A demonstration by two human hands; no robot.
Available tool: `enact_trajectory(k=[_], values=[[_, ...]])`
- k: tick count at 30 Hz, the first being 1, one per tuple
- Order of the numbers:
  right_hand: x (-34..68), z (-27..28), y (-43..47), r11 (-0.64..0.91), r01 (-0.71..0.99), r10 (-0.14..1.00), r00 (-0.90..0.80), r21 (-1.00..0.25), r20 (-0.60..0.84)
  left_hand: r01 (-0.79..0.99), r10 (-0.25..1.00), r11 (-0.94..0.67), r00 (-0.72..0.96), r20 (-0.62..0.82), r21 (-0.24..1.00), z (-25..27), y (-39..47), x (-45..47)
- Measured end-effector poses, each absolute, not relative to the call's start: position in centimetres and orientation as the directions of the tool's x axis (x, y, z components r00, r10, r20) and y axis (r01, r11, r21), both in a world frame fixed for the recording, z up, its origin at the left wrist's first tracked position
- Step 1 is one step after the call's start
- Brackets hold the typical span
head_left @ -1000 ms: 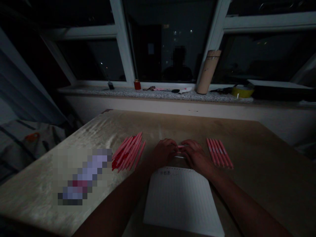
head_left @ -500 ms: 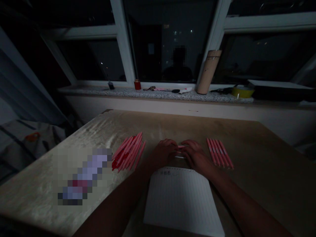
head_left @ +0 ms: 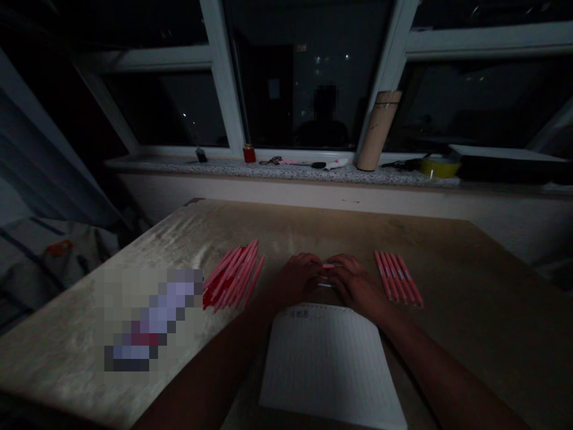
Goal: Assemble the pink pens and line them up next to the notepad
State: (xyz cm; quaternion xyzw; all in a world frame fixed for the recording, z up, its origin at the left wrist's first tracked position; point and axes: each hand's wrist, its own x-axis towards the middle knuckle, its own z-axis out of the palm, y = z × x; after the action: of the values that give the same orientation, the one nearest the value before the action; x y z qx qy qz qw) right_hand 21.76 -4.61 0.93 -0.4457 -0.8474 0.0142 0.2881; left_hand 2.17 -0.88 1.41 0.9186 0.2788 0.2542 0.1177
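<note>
Both hands meet over the middle of the table, just beyond a lined paper pad (head_left: 331, 364). Between their fingertips is a slim pink pen (head_left: 329, 266), mostly covered by the fingers. My left hand (head_left: 298, 278) is closed on its left end, and my right hand (head_left: 351, 278) grips the other end. A small white strip (head_left: 325, 285) shows just below the pen, between the hands. Left of my hands lies a loose pile of pink pens (head_left: 237, 275) with something red under it. Several more pink pens (head_left: 398, 278) lie side by side at the right, with pale bands around their middles.
A blurred-out purplish object (head_left: 156, 319) lies on the table's left side. Along the windowsill (head_left: 286, 171) stand a small red jar (head_left: 249, 154), a tall tan cylinder (head_left: 379, 131) and a yellow tape roll (head_left: 440, 166). The room is dim.
The hands stay almost in the same place, with only a slight shift of the fingers on the pink pen. Both groups of pens are unchanged.
</note>
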Motion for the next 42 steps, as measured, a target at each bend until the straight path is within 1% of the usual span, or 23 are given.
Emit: enact_trajectory(k=[4, 8, 10, 13, 15, 25, 33, 42], values=[[21.9, 1.0, -4.6, 0.565, 0.776, 0.784, -0.399, -0.282, 0.475, 0.497, 0.606, -0.794, 0.691, 0.394, 0.350, 1.2, -0.7, 2.0], [22.5, 0.4, -3.9, 0.483, 0.832, 0.818, -0.319, -0.272, 0.479, 0.553, 0.653, -0.758, 0.639, 0.407, 0.346, 1.3, -0.6, 1.8], [22.9, -0.1, -3.4, 0.443, 0.855, 0.838, -0.288, -0.269, 0.464, 0.570, 0.663, -0.749, 0.625, 0.412, 0.338, 1.3, -0.6, 1.8], [23.2, -0.6, -3.0, 0.414, 0.865, 0.870, -0.285, -0.283, 0.402, 0.597, 0.677, -0.734, 0.609, 0.413, 0.324, 1.3, -0.5, 1.7], [23.3, -0.6, -3.0, 0.406, 0.867, 0.878, -0.282, -0.290, 0.386, 0.614, 0.689, -0.722, 0.595, 0.414, 0.320, 1.2, -0.5, 1.7], [22.8, 0.3, -3.7, 0.490, 0.790, 0.837, -0.309, -0.368, 0.451, 0.662, 0.739, -0.666, 0.524, 0.423, 0.344, 1.2, -0.3, 1.4], [22.5, 0.7, -4.0, 0.536, 0.747, 0.816, -0.339, -0.392, 0.469, 0.630, 0.710, -0.700, 0.560, 0.427, 0.337, 1.2, -0.3, 1.5], [22.3, 1.2, -4.5, 0.548, 0.730, 0.804, -0.323, -0.409, 0.499, 0.614, 0.705, -0.707, 0.573, 0.419, 0.351, 1.2, -0.4, 1.7]])
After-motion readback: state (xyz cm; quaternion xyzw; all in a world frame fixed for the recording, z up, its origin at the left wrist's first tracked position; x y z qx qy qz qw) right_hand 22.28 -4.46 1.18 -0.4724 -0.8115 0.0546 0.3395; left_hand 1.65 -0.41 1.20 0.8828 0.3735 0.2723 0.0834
